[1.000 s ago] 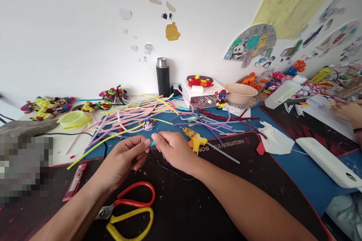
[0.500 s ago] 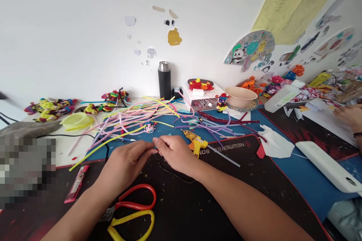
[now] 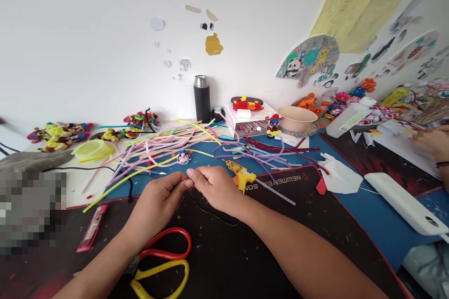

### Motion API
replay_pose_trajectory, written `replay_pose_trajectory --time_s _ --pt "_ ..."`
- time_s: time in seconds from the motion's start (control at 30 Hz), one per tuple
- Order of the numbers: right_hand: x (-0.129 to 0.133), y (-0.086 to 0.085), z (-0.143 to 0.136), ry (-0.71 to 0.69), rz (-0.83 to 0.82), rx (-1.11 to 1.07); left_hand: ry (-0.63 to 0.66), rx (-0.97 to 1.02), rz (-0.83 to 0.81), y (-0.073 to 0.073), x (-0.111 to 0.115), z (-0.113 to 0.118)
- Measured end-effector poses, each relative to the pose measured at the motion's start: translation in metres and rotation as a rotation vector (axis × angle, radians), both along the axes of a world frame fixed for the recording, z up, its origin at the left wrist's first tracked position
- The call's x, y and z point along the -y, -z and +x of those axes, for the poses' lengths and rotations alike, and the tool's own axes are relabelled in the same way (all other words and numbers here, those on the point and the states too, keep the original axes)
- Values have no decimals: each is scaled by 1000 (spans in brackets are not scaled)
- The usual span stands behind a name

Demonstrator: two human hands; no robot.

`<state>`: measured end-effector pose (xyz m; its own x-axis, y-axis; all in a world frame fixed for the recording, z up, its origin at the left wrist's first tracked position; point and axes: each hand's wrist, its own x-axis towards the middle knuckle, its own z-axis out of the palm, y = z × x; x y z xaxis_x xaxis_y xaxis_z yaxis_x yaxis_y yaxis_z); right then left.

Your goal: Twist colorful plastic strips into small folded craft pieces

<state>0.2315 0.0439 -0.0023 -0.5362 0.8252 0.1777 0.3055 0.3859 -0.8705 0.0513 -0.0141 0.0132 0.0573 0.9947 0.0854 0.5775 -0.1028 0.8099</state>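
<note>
My left hand (image 3: 163, 201) and my right hand (image 3: 217, 189) meet fingertip to fingertip above the black mat (image 3: 224, 252). Both are closed in a pinch, and whatever sits between the fingers is too small or hidden to name. Just right of my right hand lies a yellow glue gun (image 3: 244, 176) with a clear glue stick in its back. Scissors with one red and one yellow handle (image 3: 185, 268) rest below my left hand, partly under the forearm. A thin black cord lies on the mat beneath the hands.
Pastel pipe cleaners (image 3: 157, 142) spread behind the hands, with a small figure (image 3: 184, 157) among them. A black flask (image 3: 202, 100), a beige bowl (image 3: 297, 120) and a pink packet (image 3: 91, 229) stand or lie around. Another person's hand (image 3: 433, 142) is at far right.
The whole view has shifted slightly, so things appear a little further left. My fingertips remain together, with the left thumb now showing more clearly.
</note>
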Motion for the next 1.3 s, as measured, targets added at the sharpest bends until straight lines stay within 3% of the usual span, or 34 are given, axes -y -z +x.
replay_pose_trajectory --time_s 0.27,0.37,0.47,0.63,0.77,0.9,1.1,1.2,1.3 --pt "4 -4 -1 -26 -11 -64 74 552 -384 0 -4 3" --pt "3 -4 0 -25 -3 -56 68 635 -451 0 -3 7" --pt "1 -4 1 -12 4 -23 69 535 -377 3 -3 7" --pt "0 -3 1 12 -134 -48 15 94 -73 1 -1 -6" --pt "4 -3 -1 4 -179 -49 69 -202 181 -6 1 -13" --pt "4 0 -2 -3 -192 -48 96 -408 325 -6 1 -15" --pt "0 2 0 27 -144 -23 69 -286 208 -6 -3 -9" --pt "-1 -2 2 29 -102 -35 74 -230 183 -12 -6 -7" --pt "-4 -8 4 16 -166 -70 83 -253 154 -20 -13 -11"
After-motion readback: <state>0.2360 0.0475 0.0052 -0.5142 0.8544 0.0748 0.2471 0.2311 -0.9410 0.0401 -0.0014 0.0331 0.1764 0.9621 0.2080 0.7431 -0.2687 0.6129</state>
